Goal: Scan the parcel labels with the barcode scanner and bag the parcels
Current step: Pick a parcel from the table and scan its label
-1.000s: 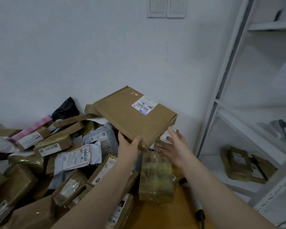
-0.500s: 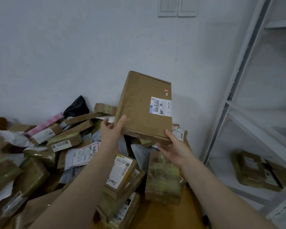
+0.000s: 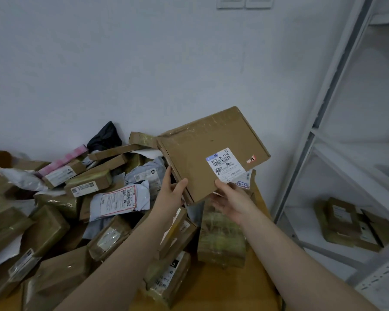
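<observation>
A flat brown cardboard parcel [image 3: 202, 151] is held up in the air above the pile, tilted, with its white barcode label [image 3: 226, 164] facing me. My left hand [image 3: 171, 191] grips its lower left edge, thumb on the front. My right hand [image 3: 231, 199] holds the lower corner below the label, thumb on the front and fingers underneath. No barcode scanner or bag is in view.
A heap of taped cardboard parcels [image 3: 88, 182] and grey mailers [image 3: 121, 199] covers the wooden table [image 3: 234, 286] against the white wall. A wrapped bundle [image 3: 221, 239] sits under my right wrist. White metal shelving [image 3: 323, 122] stands at the right with more parcels [image 3: 346, 223] on a low shelf.
The parcel has been turned in both hands from lying nearly flat, through upright, to tilted with the label the right way up. My grip has shifted along its lower edges.
</observation>
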